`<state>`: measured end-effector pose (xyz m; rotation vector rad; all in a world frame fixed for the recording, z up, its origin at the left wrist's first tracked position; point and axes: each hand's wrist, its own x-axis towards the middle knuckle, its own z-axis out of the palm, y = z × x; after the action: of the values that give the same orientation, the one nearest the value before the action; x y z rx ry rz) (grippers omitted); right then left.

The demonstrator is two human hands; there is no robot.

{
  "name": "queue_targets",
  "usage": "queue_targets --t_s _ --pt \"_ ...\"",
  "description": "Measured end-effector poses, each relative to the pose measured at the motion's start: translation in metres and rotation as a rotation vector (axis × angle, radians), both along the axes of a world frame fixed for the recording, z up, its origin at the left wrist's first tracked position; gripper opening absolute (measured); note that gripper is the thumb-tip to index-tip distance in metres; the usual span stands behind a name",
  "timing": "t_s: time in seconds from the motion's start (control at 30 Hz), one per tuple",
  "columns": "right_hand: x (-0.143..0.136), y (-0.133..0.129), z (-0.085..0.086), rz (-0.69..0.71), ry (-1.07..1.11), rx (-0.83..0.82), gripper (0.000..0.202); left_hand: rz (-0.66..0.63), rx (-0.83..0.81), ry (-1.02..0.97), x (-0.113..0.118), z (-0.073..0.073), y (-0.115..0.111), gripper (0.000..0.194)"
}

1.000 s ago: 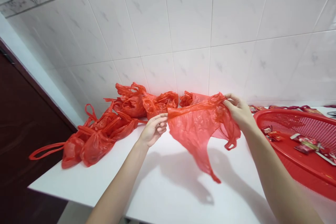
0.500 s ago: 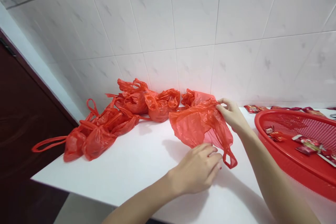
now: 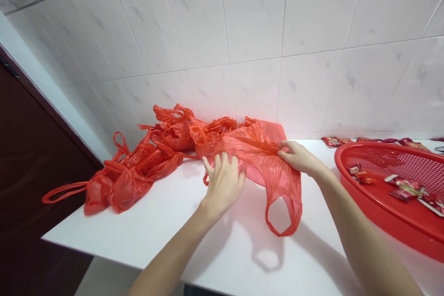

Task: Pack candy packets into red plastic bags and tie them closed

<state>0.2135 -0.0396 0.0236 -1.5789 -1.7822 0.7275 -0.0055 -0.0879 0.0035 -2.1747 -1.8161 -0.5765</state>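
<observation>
A thin red plastic bag (image 3: 277, 171) is spread out above the white table, one handle loop hanging toward the front edge. My right hand (image 3: 300, 157) pinches the bag's right side between thumb and fingers. At the bag's left part is my left hand (image 3: 225, 180), its fingers spread and touching the plastic. Behind the bag lies more flat red plastic (image 3: 274, 129) near the wall. To the left, several filled red bags (image 3: 132, 185) sit bunched together, some with handles sticking up.
The white table (image 3: 166, 226) stands against a tiled wall (image 3: 256, 83). On the right is a red mesh basket (image 3: 385, 212) holding a few snack packets (image 3: 404, 189). More packets (image 3: 335, 142) lie behind it. A dark door (image 3: 31, 162) is at the left.
My left hand has moved left and up onto the bag, and its fingers have spread. The bag has opened out wider, its handle loop now hanging open. My right hand has lowered slightly, still gripping.
</observation>
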Motion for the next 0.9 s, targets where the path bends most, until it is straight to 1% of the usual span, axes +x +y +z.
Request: queue_targets --t_s 0.1,0.2,0.27,0.37,0.4,0.47,0.5,0.53,0.63,0.67,0.7,0.73,0.77,0.8,0.87,0.9 --pt "-0.001 -0.004 0.000 0.177 0.126 -0.182 0.007 -0.061 0.169 -0.045 -0.006 0.000 0.006 0.023" --pt "-0.001 -0.002 -0.003 0.279 0.181 -0.292 0.009 -0.132 0.268 -0.014 -0.005 -0.004 0.005 0.021" --pt "-0.001 0.000 -0.007 0.351 0.188 -0.340 0.011 -0.158 0.273 0.048 -0.004 -0.005 0.003 0.026" --pt "-0.003 0.004 -0.013 0.497 0.186 -0.439 0.015 -0.185 0.235 0.136 -0.002 -0.005 0.005 0.029" --pt "-0.004 0.005 -0.015 0.515 0.165 -0.473 0.016 -0.193 0.208 0.165 -0.003 -0.005 0.007 0.030" --pt "-0.006 0.007 -0.017 0.479 0.070 -0.521 0.016 -0.199 0.129 0.226 -0.004 -0.005 0.013 0.032" --pt "-0.006 0.007 -0.018 0.439 0.003 -0.517 0.015 -0.197 0.081 0.259 -0.005 -0.006 0.016 0.033" --pt "-0.007 0.006 -0.017 0.392 -0.073 -0.471 0.013 -0.193 0.029 0.289 -0.007 -0.006 0.019 0.032" --pt "-0.007 -0.001 -0.008 0.236 -0.240 -0.187 0.010 -0.184 -0.140 0.343 -0.011 -0.010 0.026 0.027" --pt "-0.007 -0.005 -0.003 0.203 -0.252 -0.075 0.012 -0.186 -0.204 0.346 -0.012 -0.011 0.028 0.027" --pt "-0.009 -0.010 0.002 0.205 -0.235 0.023 0.014 -0.187 -0.264 0.342 -0.013 -0.012 0.029 0.027" --pt "-0.011 -0.016 0.006 0.258 -0.190 0.094 0.017 -0.187 -0.320 0.334 -0.014 -0.012 0.029 0.027" --pt "-0.015 -0.021 0.010 0.363 -0.128 0.143 0.020 -0.190 -0.359 0.322 -0.014 -0.013 0.030 0.028" --pt "-0.020 -0.026 0.012 0.504 -0.067 0.166 0.023 -0.197 -0.386 0.310 -0.014 -0.014 0.030 0.029" --pt "-0.036 -0.034 0.009 0.785 -0.038 0.117 0.027 -0.225 -0.423 0.296 -0.013 -0.014 0.032 0.028" --pt "-0.045 -0.036 0.005 0.870 -0.094 0.078 0.028 -0.242 -0.439 0.299 -0.013 -0.015 0.033 0.026"
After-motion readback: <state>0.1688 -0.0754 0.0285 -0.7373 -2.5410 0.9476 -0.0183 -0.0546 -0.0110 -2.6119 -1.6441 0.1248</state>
